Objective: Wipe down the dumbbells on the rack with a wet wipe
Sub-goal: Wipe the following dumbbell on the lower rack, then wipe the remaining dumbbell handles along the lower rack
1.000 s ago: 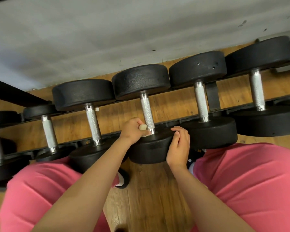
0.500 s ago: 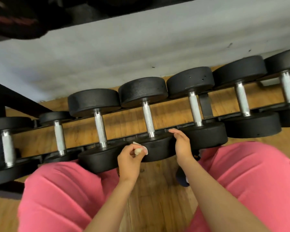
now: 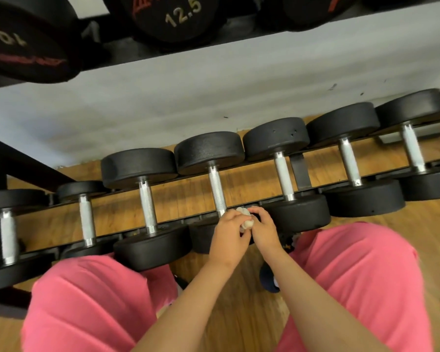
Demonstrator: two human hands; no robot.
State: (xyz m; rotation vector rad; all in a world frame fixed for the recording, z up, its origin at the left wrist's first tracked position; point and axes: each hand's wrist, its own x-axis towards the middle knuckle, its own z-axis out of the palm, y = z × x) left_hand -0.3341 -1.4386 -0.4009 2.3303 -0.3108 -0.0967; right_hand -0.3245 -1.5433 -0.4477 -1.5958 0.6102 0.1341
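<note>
Head view: wipe (image 3: pixel 246 223) sits bunched between left hand (image 3: pixel 228 236) and right hand (image 3: pixel 264 231), both pinching it with curled fingers; dumbbell (image 3: pixel 217 191) lies directly under them, forearms converging

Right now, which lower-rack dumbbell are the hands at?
The fourth dumbbell from the left: only over its near end do the left hand and right hand hold the wipe.

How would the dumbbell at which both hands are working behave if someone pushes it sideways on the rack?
Probably heavy: the dumbbell has thick black heads on a metal handle, so a light push may not move it. Its round heads could roll, but the neighbouring dumbbells sit close on both sides and would likely stop it.
</note>
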